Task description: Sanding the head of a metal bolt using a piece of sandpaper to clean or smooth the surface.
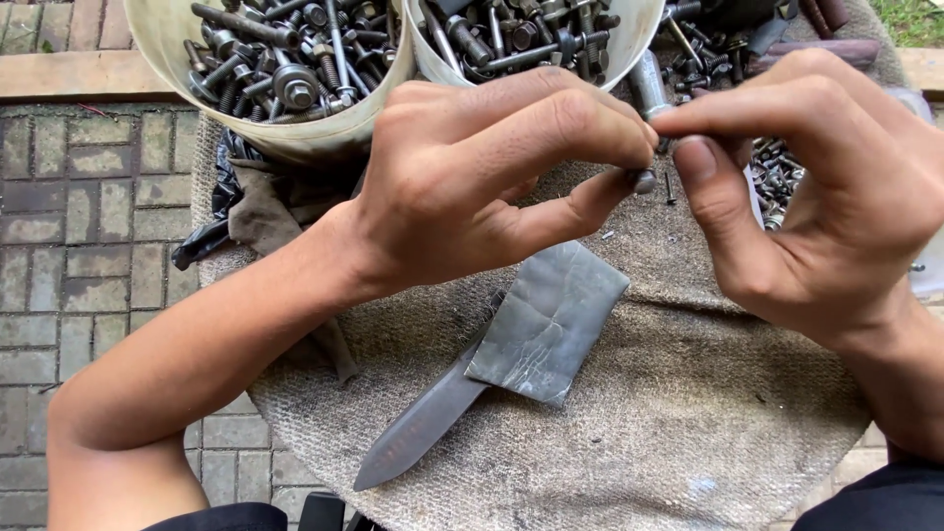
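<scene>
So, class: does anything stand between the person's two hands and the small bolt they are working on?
Nothing visible does. The left hand and right hand both pinch the small bolt directly, above the burlap cloth.

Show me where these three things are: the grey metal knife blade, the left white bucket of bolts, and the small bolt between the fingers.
grey metal knife blade (418, 428), head view, middle of bare blade.
left white bucket of bolts (324, 138), head view, front wall.
small bolt (645, 181), head view, rounded head.
</scene>
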